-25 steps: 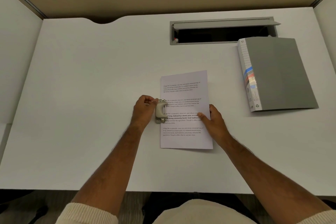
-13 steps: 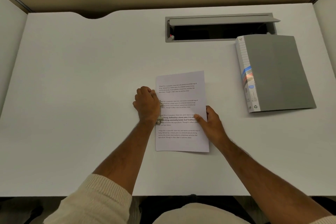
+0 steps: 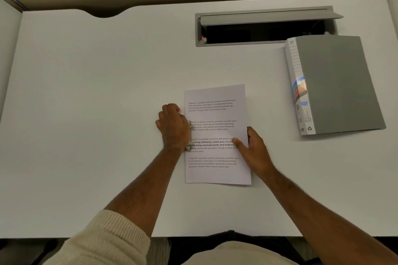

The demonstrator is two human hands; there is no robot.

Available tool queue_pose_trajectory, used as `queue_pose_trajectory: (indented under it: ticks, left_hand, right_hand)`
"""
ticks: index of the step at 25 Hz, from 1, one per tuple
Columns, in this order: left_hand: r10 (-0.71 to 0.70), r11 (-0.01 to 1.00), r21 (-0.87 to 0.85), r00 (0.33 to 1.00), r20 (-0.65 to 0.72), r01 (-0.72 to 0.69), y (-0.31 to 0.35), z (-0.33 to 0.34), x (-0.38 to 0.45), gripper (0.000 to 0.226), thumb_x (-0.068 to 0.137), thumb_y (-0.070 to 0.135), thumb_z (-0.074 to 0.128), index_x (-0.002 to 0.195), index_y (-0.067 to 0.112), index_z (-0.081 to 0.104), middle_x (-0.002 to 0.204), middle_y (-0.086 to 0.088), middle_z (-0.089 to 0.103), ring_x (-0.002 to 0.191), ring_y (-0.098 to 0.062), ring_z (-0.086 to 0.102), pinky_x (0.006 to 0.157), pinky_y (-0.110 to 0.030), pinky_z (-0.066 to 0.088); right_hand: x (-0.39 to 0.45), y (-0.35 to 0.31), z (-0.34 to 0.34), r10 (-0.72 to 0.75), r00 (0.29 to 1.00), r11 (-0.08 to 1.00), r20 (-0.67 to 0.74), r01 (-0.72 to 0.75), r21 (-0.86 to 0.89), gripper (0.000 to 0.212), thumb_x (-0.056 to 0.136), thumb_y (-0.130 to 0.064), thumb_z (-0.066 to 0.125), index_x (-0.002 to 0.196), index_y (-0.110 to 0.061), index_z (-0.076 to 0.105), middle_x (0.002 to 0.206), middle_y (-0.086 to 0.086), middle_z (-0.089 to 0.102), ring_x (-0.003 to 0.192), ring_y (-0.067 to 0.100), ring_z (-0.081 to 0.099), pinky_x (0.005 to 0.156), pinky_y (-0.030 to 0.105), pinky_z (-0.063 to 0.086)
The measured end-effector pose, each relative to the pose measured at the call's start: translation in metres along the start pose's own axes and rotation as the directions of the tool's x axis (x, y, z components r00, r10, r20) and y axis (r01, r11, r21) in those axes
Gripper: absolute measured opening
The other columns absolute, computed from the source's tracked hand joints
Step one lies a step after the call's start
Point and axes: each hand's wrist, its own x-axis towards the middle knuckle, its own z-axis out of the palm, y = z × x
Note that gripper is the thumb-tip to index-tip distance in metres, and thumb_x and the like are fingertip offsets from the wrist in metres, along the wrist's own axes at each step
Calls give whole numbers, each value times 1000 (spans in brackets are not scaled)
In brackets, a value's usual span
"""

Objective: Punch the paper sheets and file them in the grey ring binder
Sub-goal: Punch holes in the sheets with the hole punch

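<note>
A stack of printed paper sheets [image 3: 217,112] lies in the middle of the white desk [image 3: 97,92]. A small grey hole punch [image 3: 190,135] sits over the stack's left edge, mostly hidden. My left hand [image 3: 172,127] covers the punch from the left, with its fingers curled over it and pressing down. My right hand [image 3: 254,148] holds the sheets' right edge, thumb on top of the text and fingers beside the edge. The grey ring binder [image 3: 340,84] lies closed at the right, apart from both hands.
An open grey cable hatch [image 3: 265,32] is cut into the desk at the back, just left of the binder's far corner. White partition walls [image 3: 8,49] stand at the desk's left and right sides. The desk's front edge runs close to my body.
My left hand moved from gripping the punch's side to lying over its top, hiding the lever. The right hand stayed on the sheets' right edge.
</note>
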Motion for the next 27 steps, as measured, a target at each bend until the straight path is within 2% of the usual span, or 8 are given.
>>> queue_pose_trajectory:
  ticks: [3,6,11,17,20,25,27]
  left_hand:
    - [40,999,1,999,16,-40,-4,0,3,17,81,11,44,96,13,52,96,-5,55,88,-28,51,75,-41,35]
    - [14,997,-83,1000,22,-12,-5,0,3,16,81,14,42,95,14,51,96,-3,54,88,-23,48,77,-37,30]
    - [-85,972,-222,996,-17,79,-6,2,2,18,93,9,41,101,16,55,98,2,60,92,-22,50,83,-32,25]
    - [-88,937,-331,992,95,115,-13,-8,10,12,102,17,42,103,19,54,99,10,59,95,-13,46,90,-34,29]
    - [-83,943,-315,994,77,103,-12,-9,9,12,102,16,43,100,19,54,96,8,59,93,-15,47,90,-36,31]
    - [0,979,-202,1000,5,1,-12,-3,7,12,102,15,43,101,15,55,94,3,59,87,-17,48,87,-37,34]
    - [9,981,-194,1000,1,-9,-14,-2,9,13,100,14,44,104,15,56,96,2,61,90,-20,52,88,-36,34]
  right_hand:
    - [2,2,0,-3,1000,1000,11,3,-4,26,96,-27,66,120,-26,55,117,-12,68,101,3,68,80,20,57]
    - [3,2,-1,-5,1000,1000,17,5,-22,28,96,-27,66,121,-25,54,118,-11,67,101,2,67,74,14,56]
    - [3,2,1,-8,1000,1000,15,9,-25,25,97,-25,66,119,-23,54,115,-11,67,98,-1,67,70,10,54]
    - [4,2,1,-15,1000,1000,13,15,-19,24,96,-24,67,117,-26,55,112,-19,67,95,-8,67,72,10,54]
    - [4,2,1,-19,1000,1000,16,19,-14,25,96,-24,66,118,-27,55,113,-18,67,97,-3,68,74,13,55]
    - [5,2,1,-22,999,999,26,23,-34,26,96,-25,66,119,-26,53,115,-13,67,99,0,67,74,14,56]
    - [6,4,1,-21,1000,999,20,22,-43,27,96,-25,67,119,-27,54,116,-12,67,101,1,67,79,18,57]
